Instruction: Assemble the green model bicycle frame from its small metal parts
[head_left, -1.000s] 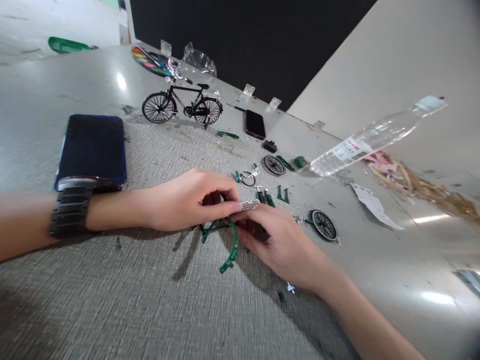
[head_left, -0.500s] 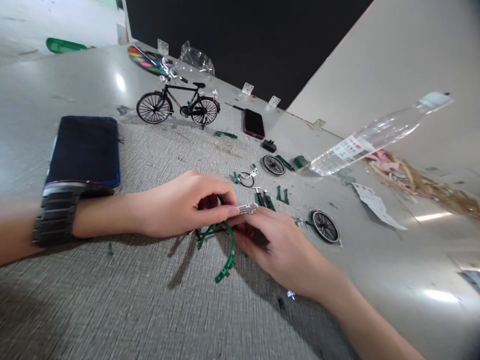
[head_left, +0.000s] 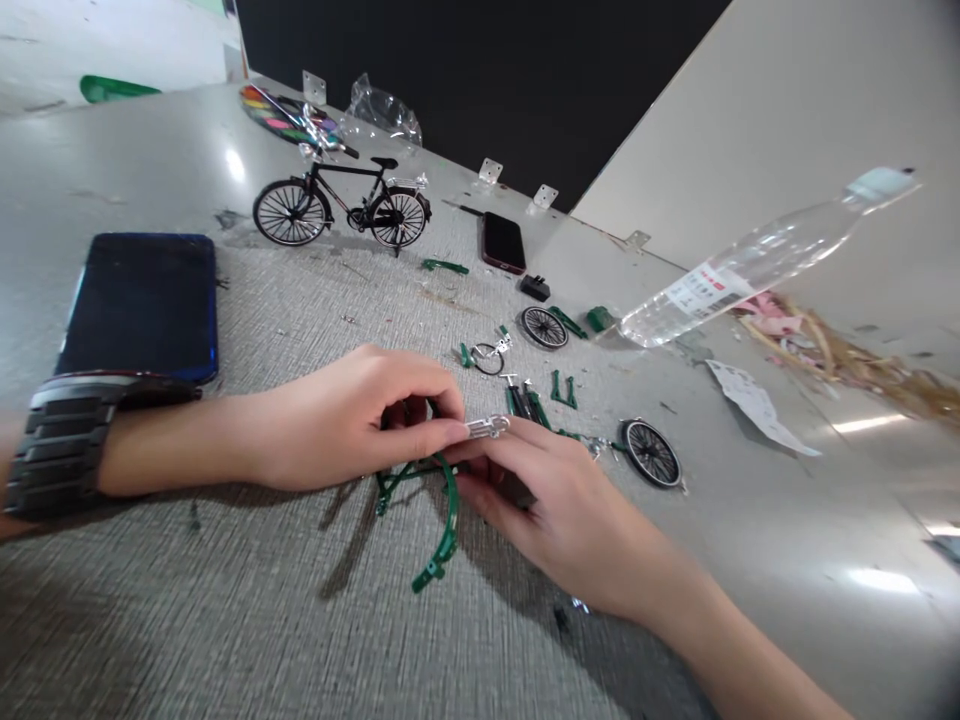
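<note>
My left hand [head_left: 360, 415] is closed, its thumb and fingers pinching a small silver part [head_left: 487, 427] whose end sticks out to the right. My right hand [head_left: 559, 500] is closed too, its fingertips meeting my left hand's just under the silver part. From beneath both hands hangs a green curved frame piece [head_left: 448, 520], held up off the grey mat [head_left: 300, 650]. Where the fingers grip the green piece is largely hidden, and so is whatever else lies between the fingertips.
An assembled black model bicycle [head_left: 345, 205] stands behind. Spoked wheels [head_left: 651, 453] and small green parts [head_left: 564, 389] lie beyond my hands. A large phone [head_left: 142, 305] is at left, a smaller phone [head_left: 502, 242] at back, a plastic bottle [head_left: 765, 262] at right.
Both hands keep their grip, with the silver part and green piece shifted slightly left in view. The background has shifted a little as well.
</note>
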